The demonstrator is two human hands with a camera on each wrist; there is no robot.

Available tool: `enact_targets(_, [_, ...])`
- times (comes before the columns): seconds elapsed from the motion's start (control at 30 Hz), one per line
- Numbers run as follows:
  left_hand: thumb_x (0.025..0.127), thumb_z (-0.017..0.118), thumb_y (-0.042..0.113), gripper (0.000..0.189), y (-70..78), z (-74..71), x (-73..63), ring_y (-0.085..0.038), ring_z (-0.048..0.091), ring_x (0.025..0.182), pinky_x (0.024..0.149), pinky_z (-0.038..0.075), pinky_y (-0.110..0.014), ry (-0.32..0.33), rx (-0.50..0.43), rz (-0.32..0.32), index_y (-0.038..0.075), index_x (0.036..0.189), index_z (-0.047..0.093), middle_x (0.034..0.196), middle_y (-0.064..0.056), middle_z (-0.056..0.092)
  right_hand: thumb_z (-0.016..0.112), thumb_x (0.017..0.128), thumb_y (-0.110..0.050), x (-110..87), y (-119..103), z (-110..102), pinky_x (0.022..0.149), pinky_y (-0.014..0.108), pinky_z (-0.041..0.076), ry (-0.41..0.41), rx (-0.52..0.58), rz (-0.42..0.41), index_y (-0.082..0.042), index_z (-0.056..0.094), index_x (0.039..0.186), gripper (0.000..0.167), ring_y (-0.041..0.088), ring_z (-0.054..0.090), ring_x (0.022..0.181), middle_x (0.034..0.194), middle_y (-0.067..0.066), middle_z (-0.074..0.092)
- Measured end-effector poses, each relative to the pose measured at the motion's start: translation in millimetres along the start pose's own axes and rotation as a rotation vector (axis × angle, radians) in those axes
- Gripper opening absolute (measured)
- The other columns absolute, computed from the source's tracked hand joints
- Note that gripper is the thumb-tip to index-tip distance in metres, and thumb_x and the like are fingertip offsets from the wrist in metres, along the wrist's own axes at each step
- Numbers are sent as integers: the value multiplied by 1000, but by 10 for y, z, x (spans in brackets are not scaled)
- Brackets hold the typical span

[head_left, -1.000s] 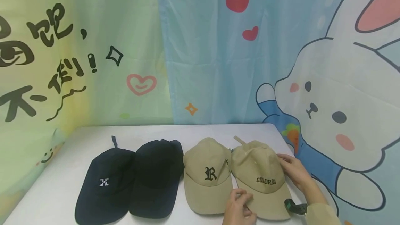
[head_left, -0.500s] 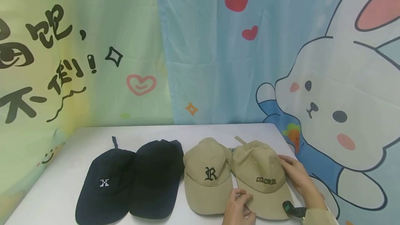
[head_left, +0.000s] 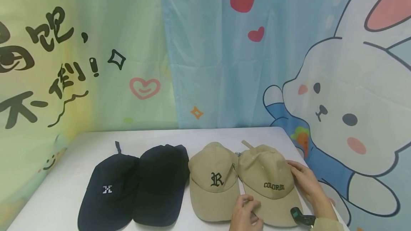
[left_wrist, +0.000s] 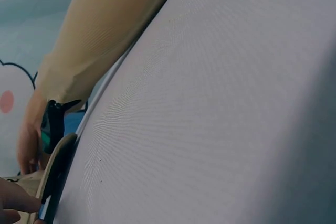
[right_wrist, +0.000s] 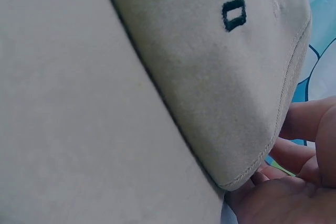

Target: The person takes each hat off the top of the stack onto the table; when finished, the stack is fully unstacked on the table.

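A beige baseball cap (head_left: 269, 170) with dark COLORADO lettering lies at the right end of a row of caps, its brim toward me. My left hand (head_left: 245, 214) pinches the left edge of its brim; in the left wrist view, fingers (left_wrist: 18, 199) meet that brim (left_wrist: 52, 174) at the lower left corner. On the opposite side, my right hand (head_left: 306, 180) holds the lower edge of the crown. Close up in the right wrist view, the right hand (right_wrist: 299, 177) has its fingers curled at the stitched crown edge, and the fingertips are partly hidden behind the fabric.
Left of it sits another beige cap (head_left: 213, 181) with a black R, touching it at the crown. Two dark caps, a plain one (head_left: 160, 188) and one with a small white logo (head_left: 109, 184), overlap further left. A printed curtain (head_left: 205, 63) hangs behind the white table (head_left: 96, 139).
The right wrist has drawn slightly left, and the head view has shifted a little. The hands keep their places on the COLORADO cap, and the caps lie as before.
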State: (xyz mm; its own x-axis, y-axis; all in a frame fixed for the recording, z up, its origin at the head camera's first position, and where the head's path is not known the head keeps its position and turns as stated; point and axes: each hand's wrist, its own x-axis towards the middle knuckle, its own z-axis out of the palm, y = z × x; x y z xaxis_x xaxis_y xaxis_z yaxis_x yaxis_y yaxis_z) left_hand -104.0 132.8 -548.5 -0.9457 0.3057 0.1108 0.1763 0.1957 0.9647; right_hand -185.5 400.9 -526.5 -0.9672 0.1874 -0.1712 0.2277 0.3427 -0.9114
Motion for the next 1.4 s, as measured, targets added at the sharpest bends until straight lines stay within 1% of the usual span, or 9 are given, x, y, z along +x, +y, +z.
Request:
enact_targets(0.33, [73, 73, -6, 36, 3, 0, 5, 3, 54, 87, 72, 53, -13, 0, 4, 15, 5, 107, 71, 120, 5, 46, 47, 104, -41, -10, -14, 3, 89, 12, 41, 14, -11, 6, 4, 38, 147, 62, 35, 36, 137, 148, 26, 40])
enact_targets(0.47, [73, 72, -8, 36, 0, 5, 5, -1, 56, 94, 73, 53, -12, 7, 13, 33, 5, 107, 71, 120, 4, 46, 46, 105, -42, -17, -14, 4, 89, 11, 40, 10, -13, 1, 4, 36, 148, 64, 36, 36, 137, 148, 26, 39])
enact_targets(0.73, [72, 72, -8, 36, -39, 8, -10, -13, 56, 106, 74, 52, -11, 40, 102, 136, 3, 107, 72, 123, -3, 47, 48, 103, -46, -13, -7, 11, 96, 17, 41, 4, -3, 16, 3, 34, 149, 69, 35, 34, 138, 150, 25, 37])
enact_targets(0.8, [72, 73, -5, 36, -59, 8, -10, -19, 55, 112, 78, 52, -12, 53, 159, 178, 3, 106, 72, 124, -5, 47, 48, 103, -46, -8, -4, 11, 95, 16, 40, 3, -3, 17, 3, 34, 149, 69, 35, 34, 139, 150, 25, 36])
enact_targets(0.9, [71, 74, -2, 37, -97, 11, -8, -22, 56, 112, 80, 50, -12, 83, 261, 259, 5, 107, 72, 127, -10, 46, 48, 103, -46, 1, 2, 14, 93, 15, 40, 6, -7, 13, 3, 35, 149, 68, 34, 34, 138, 149, 25, 37])
enact_targets(1.03, [68, 75, 1, 39, -148, 24, -1, -17, 59, 105, 81, 50, -13, 133, 379, 355, 7, 107, 72, 129, -16, 46, 48, 103, -46, 14, 15, 16, 91, 14, 40, 11, -15, 2, 3, 36, 148, 68, 34, 36, 136, 148, 25, 39])
enact_targets(1.1, [68, 75, 3, 39, -164, 31, -1, -16, 59, 104, 83, 50, -15, 145, 424, 381, 7, 107, 73, 130, -17, 47, 48, 103, -46, 17, 24, 17, 90, 13, 40, 13, -19, -5, 3, 37, 148, 68, 33, 37, 135, 148, 25, 40])
enact_targets(1.2, [68, 76, 5, 38, -174, 34, -5, -12, 59, 98, 83, 51, -17, 141, 462, 391, 7, 106, 74, 129, -17, 50, 48, 103, -46, 17, 41, 17, 89, 12, 41, 20, -31, -9, 3, 38, 147, 68, 32, 40, 133, 147, 24, 41])
enact_targets(1.4, [68, 76, 5, 39, -160, 17, -1, 1, 53, 87, 73, 46, -10, 113, 435, 375, 7, 107, 73, 128, -17, 49, 48, 103, -46, 18, 52, 16, 89, 14, 42, 23, -35, 3, 3, 38, 147, 67, 34, 40, 134, 147, 24, 41])
